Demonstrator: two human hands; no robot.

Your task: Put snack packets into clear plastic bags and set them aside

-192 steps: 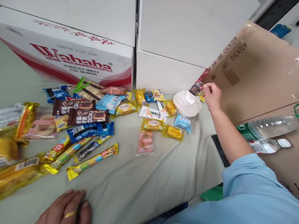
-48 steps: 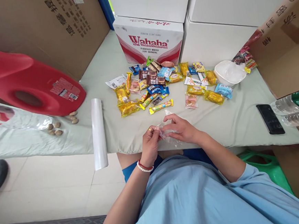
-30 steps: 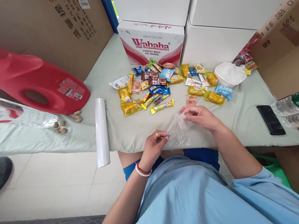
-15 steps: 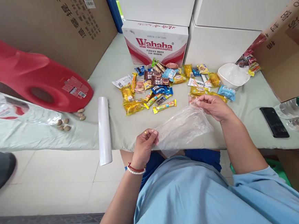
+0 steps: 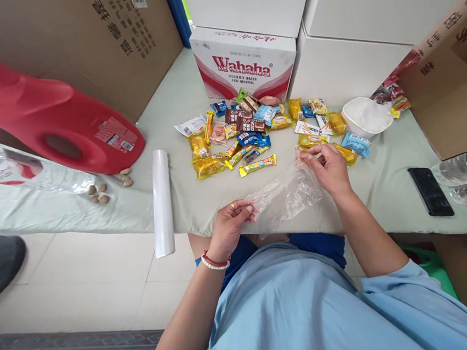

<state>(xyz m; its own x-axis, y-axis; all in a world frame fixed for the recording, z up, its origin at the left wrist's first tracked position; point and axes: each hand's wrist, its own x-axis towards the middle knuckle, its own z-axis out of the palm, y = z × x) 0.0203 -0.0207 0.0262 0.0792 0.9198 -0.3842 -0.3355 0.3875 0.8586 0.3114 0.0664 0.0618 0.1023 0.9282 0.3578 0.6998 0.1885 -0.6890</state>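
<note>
a person's left hand (image 5: 233, 222) and right hand (image 5: 330, 168) are pinching two ends of a clear plastic bag (image 5: 284, 199), which is spanning the gap between them at the near edge of the table (image 5: 193, 200), before wrapped snacks (image 5: 249, 124); compared with a second earlier, the bag is spreading wider.

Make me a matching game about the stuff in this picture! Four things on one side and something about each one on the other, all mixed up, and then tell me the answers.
Things
1. clear crinkly plastic
2. phone
3. big jug
4. bowl

Clues
A. black, lying flat
B. red, tipped over at an angle
C. pinched by the left hand and the right hand
D. white

Right pairs
1-C, 2-A, 3-B, 4-D
</note>
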